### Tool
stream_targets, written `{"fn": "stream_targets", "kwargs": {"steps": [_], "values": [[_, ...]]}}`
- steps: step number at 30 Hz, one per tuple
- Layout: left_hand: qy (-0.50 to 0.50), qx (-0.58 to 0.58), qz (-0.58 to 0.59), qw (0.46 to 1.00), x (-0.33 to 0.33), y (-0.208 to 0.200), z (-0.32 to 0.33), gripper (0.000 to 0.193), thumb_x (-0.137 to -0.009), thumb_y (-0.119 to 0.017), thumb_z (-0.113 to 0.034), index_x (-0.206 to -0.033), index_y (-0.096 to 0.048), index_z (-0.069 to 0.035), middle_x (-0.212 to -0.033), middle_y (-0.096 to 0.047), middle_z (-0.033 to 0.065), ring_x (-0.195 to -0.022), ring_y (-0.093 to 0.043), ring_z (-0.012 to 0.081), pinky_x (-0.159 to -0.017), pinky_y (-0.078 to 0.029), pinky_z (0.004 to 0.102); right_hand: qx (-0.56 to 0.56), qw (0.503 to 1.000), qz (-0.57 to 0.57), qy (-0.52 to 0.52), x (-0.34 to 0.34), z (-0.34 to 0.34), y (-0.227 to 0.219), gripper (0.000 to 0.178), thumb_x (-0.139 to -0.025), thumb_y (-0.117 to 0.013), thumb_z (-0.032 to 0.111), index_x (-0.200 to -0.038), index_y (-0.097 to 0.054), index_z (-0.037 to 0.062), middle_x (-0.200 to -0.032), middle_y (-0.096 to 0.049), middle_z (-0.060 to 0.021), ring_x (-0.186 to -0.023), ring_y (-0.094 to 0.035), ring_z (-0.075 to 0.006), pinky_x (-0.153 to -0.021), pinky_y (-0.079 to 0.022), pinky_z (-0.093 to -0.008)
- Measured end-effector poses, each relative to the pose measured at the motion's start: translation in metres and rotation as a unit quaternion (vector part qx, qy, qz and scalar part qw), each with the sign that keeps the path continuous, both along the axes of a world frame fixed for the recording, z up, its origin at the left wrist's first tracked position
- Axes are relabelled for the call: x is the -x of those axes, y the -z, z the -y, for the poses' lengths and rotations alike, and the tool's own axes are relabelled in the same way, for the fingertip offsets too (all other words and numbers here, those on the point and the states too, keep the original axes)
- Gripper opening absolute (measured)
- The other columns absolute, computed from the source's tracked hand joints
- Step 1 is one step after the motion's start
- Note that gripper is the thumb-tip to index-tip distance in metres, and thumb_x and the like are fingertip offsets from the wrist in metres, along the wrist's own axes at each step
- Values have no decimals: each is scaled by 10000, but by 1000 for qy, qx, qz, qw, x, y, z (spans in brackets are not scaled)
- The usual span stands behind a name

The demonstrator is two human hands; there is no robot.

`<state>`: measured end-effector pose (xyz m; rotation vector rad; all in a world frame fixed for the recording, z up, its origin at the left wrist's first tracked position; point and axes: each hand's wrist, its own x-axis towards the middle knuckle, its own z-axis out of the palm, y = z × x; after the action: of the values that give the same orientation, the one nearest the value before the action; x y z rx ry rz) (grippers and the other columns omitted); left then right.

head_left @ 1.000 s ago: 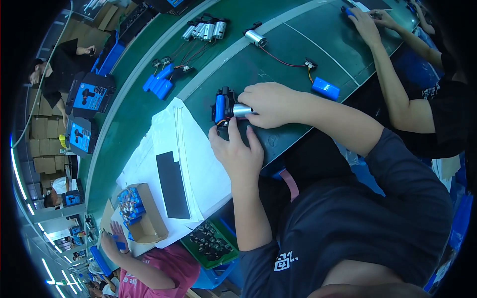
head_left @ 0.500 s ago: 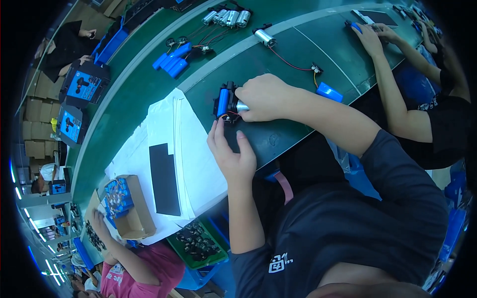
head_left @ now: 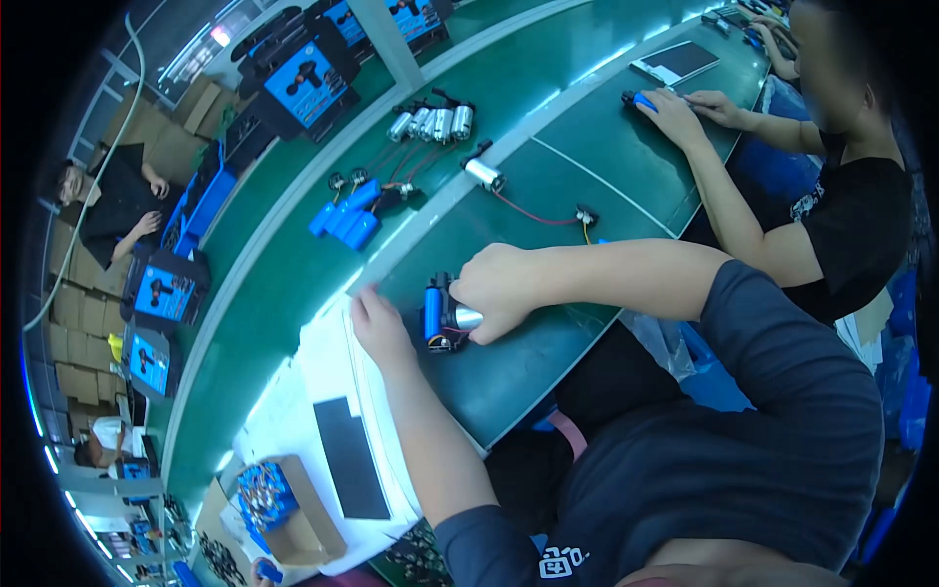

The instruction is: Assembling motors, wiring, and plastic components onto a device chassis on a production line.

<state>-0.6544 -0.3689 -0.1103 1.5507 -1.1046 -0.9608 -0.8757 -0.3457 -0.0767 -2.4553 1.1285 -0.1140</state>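
Note:
My right hand (head_left: 501, 286) is closed around a silver cylindrical motor (head_left: 468, 318) on the green workbench. The motor belongs to an assembly with black parts, a thin red wire and a blue battery pack (head_left: 432, 313) standing along its left side. My right fingertips are partly hidden behind the motor and black parts. To the left, apart from the assembly, my left hand (head_left: 383, 331) hovers by the edge of the white sheets (head_left: 337, 357). Its fingers are stretched out, slightly blurred, with nothing seen in them.
Several motors (head_left: 442, 122) wired to blue battery packs (head_left: 347, 215) lie on the far bench; another motor (head_left: 483, 174) lies nearer. A black flat piece (head_left: 350, 460) and an open cardboard box (head_left: 313, 519) are at lower left. A co-worker's hands (head_left: 675, 117) work at upper right.
My left hand has left the assembly and moved left toward the white sheets. My right hand keeps its grip on the motor. The whole view has shifted, showing more of the far side.

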Motion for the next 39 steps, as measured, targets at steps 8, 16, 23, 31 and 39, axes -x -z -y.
{"fn": "stream_targets", "kwargs": {"steps": [8,16,23,31,39], "values": [[112,68,313,941,18,8,-24,292,-982,-541,-304,-969,-651,-34,-742,-639,93,-665,-609,195,-624,-473,341,50,901,118,415,125,124,11,557,-723,-691,545,-931,-692,29,-887,-707,-184,-831,-688,-330,-730,-547,-416],[109,35,304,946,10,28,-46,277,-977,-547,-234,-837,-601,-1,-675,-561,83,-635,-476,182,-599,-428,331,148,762,29,629,273,199,101,404,-780,-653,402,-997,-707,65,-991,-708,-180,-943,-686,-329,-832,-554,-415],[54,-143,398,904,44,-22,-62,501,-986,-482,-433,-1198,-598,6,-1214,-629,220,-1004,-620,403,-859,-509,455,44,775,28,629,295,208,82,500,-830,-640,495,-1018,-705,36,-1048,-697,-167,-988,-671,-322,-841,-540,-419],[107,55,324,938,30,29,-56,229,-980,-539,-178,-930,-601,36,-765,-604,99,-682,-552,172,-617,-457,296,212,727,98,645,283,213,68,684,-856,-594,601,-1145,-636,-18,-1133,-651,-232,-1018,-657,-355,-870,-527,-411],[275,218,360,865,105,-39,40,220,-997,-520,-145,-1071,-625,34,-837,-621,58,-704,-536,92,-625,-430,234,-30,746,290,599,232,198,70,1119,-724,-717,650,-1370,-294,-161,-1104,-631,-303,-1060,-635,-400,-900,-515,-431]]}}
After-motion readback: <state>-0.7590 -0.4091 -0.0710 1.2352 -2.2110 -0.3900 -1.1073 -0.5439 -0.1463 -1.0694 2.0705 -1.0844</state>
